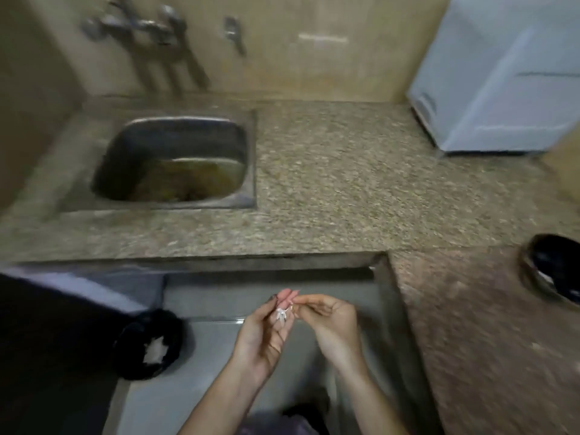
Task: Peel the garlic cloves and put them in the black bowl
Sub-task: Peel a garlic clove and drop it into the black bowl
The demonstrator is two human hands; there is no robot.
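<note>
My left hand [262, 335] and my right hand [329, 321] meet in front of me, below the counter edge. Between their fingertips is a small garlic clove with white papery skin [281, 314]; the left fingers hold it and the right fingertips pinch at its skin. The black bowl [552, 271] stands on the granite counter at the far right, partly cut off by the frame edge, well away from both hands. The frame is blurred.
A steel sink [175, 161] with murky water is set in the granite counter [345, 183]; taps are on the wall above it. A white appliance [502, 73] stands at the back right. A black bin [150, 346] with white scraps sits on the floor to the left.
</note>
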